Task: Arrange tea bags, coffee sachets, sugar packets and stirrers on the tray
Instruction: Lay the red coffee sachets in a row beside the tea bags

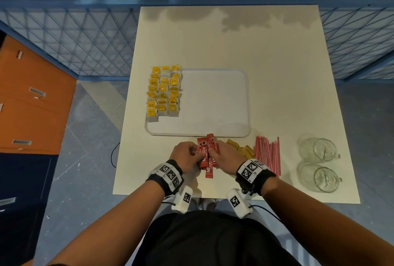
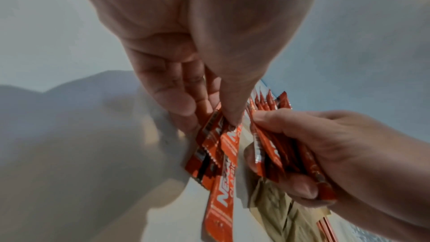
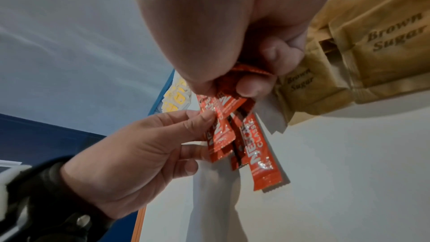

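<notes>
While tea bags (image 1: pixel 164 90) filled tray (image 1: pixel 215 134) left side, left hand (image 1: pixel 185 156) and right hand (image 1: pixel 226 157) pinched coffee sachets (image 1: pixel 207 154) just before tray; next likely: lay them beside tea bags.

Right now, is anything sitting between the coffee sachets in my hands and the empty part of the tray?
Nothing visible. The coffee sachets, held by the left hand and right hand, sit just short of the tray's near rim. The tea bags fill only its left side; the rest is bare.
</notes>
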`<state>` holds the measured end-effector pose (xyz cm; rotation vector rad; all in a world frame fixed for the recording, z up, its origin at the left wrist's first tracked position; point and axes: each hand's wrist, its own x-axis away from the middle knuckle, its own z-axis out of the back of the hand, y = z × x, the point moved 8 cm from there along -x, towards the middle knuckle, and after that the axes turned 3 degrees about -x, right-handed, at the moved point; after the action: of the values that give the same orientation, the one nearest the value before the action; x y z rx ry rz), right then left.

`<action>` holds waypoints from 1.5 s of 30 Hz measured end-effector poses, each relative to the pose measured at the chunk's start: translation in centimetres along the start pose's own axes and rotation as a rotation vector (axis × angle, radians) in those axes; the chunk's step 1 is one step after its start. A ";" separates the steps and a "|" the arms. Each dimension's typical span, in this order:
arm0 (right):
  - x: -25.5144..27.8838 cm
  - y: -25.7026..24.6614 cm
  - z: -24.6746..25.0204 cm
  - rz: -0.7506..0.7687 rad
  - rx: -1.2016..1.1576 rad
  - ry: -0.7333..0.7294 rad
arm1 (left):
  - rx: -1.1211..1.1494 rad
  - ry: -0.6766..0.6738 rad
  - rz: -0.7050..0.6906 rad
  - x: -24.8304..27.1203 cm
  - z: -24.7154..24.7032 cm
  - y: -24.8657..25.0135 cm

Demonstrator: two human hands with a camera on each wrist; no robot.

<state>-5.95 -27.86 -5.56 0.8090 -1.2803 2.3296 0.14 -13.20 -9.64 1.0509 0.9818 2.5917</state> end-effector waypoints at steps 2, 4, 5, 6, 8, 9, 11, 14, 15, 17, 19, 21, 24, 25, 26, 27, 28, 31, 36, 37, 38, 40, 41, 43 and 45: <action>0.2 0.0 0.6 0.015 -0.008 0.023 | -0.018 -0.008 0.002 0.0 0.1 -0.1; 0.6 -0.1 1.3 0.047 -0.016 0.047 | -0.034 -0.022 0.018 0.1 0.0 -0.2; 0.6 -0.1 1.6 0.063 -0.021 0.052 | -0.045 -0.021 0.023 0.1 0.1 -0.2; 0.8 -0.2 1.9 0.070 -0.025 0.048 | -0.055 -0.010 0.023 0.2 0.2 -0.2; 1.3 -0.5 2.6 0.081 -0.042 0.046 | -0.050 0.035 0.016 0.6 1.0 0.3; 1.5 -0.7 2.9 0.093 -0.046 0.048 | -0.033 0.072 0.006 0.9 1.6 0.8; 2.2 -1.4 3.3 0.118 -0.057 0.030 | 0.024 0.135 -0.032 1.6 3.0 2.3; 2.9 -2.5 3.6 0.178 -0.102 -0.018 | 0.131 0.082 -0.107 2.6 3.7 5.3; 2.9 -2.8 3.6 0.207 -0.100 -0.023 | 0.190 0.027 -0.110 2.9 3.5 6.1; 3.0 -3.5 3.6 0.258 -0.047 -0.028 | 0.273 -0.060 -0.101 3.3 3.0 7.4; 2.9 -3.8 3.5 0.273 0.066 -0.027 | 0.256 -0.083 -0.129 3.4 2.8 8.3; 2.9 -3.9 3.5 0.272 0.190 -0.014 | 0.256 -0.049 -0.128 3.4 2.8 8.5; 3.1 -4.4 3.9 0.282 0.262 0.024 | 0.361 0.032 -0.077 3.4 3.0 8.0; 3.2 -4.5 4.1 0.291 0.261 0.043 | 0.402 0.039 -0.067 3.4 2.9 8.0; 3.3 -4.6 4.2 0.298 0.262 0.057 | 0.434 0.042 -0.063 3.5 2.8 8.0; 3.3 -4.6 4.3 0.301 0.264 0.065 | 0.452 0.046 -0.068 3.6 2.8 8.2; 3.3 -4.5 4.3 0.300 0.263 0.061 | 0.459 0.053 -0.077 3.7 2.9 8.4; 3.4 -4.5 4.3 0.302 0.240 0.028 | 0.480 0.071 -0.089 4.0 3.1 8.6; 4.4 -5.3 4.4 0.356 0.149 -0.021 | 0.579 0.060 -0.065 3.9 3.2 8.5; 4.6 -5.6 4.5 0.381 0.078 -0.043 | 0.610 0.057 -0.053 3.9 3.2 8.4; 4.8 -5.9 4.8 0.398 0.004 -0.059 | 0.648 0.053 -0.044 3.8 3.3 8.3; 5.3 -6.5 5.5 0.430 -0.059 -0.048 | 0.709 0.041 -0.034 3.6 3.4 8.2; 5.4 -6.8 6.0 0.447 -0.054 -0.030 | 0.717 0.040 -0.034 3.6 3.6 8.1; 5.5 -7.2 6.7 0.482 -0.012 0.036 | 0.723 0.028 -0.035 3.7 4.0 8.3; 5.0 -7.0 7.4 0.448 0.011 0.130 | 0.740 0.003 -0.028 3.4 4.2 8.3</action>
<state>-3.61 -30.34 5.26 0.3910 -1.5152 2.6779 1.12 -16.08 -0.19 1.1412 2.0150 2.2214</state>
